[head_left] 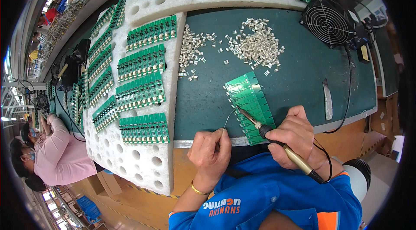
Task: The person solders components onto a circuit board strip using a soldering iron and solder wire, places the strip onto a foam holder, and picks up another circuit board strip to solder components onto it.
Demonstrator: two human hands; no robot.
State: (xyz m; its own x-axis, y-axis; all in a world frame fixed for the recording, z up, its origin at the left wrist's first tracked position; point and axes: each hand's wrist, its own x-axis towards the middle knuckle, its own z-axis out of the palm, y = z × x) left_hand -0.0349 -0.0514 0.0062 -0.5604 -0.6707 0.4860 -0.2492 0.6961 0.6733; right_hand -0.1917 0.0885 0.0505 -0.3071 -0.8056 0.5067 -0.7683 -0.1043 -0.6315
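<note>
A green circuit board panel (258, 100) lies on the dark green work mat (294, 82) in front of me. My right hand (289, 139) is closed round the brass-coloured handle of a soldering iron (260, 127), whose tip reaches the left part of the board. My left hand (209, 152) pinches a thin solder wire (225, 123) that runs up to the iron's tip. Beyond the board lie two heaps of small white connectors (255, 45).
White foam trays (147, 163) hold rows of populated green boards (143, 128) to my left and beyond. A black fan (326, 22) with a cord stands at back right, above a metal strip (327, 100). A co-worker in pink (60, 156) sits at far left.
</note>
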